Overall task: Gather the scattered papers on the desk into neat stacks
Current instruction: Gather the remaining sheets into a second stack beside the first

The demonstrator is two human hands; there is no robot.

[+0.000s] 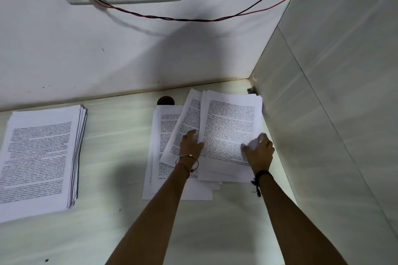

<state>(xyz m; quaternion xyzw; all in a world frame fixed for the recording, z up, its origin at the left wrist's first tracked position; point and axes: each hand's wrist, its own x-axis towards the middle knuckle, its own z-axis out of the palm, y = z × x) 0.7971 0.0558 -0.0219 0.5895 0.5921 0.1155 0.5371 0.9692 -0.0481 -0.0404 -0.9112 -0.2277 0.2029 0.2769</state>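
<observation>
Loose papers [228,127] fan across the desk's [120,221] back right corner, long axis running away from the person. Right hand [260,153] pinches their right edge; left hand [190,144] meets the left edge, grip unclear.

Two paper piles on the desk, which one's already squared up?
The left stack, clear of both hands: edges aligned. The right pile, where the left hand and right hand are, is fanned and skewed.
</observation>
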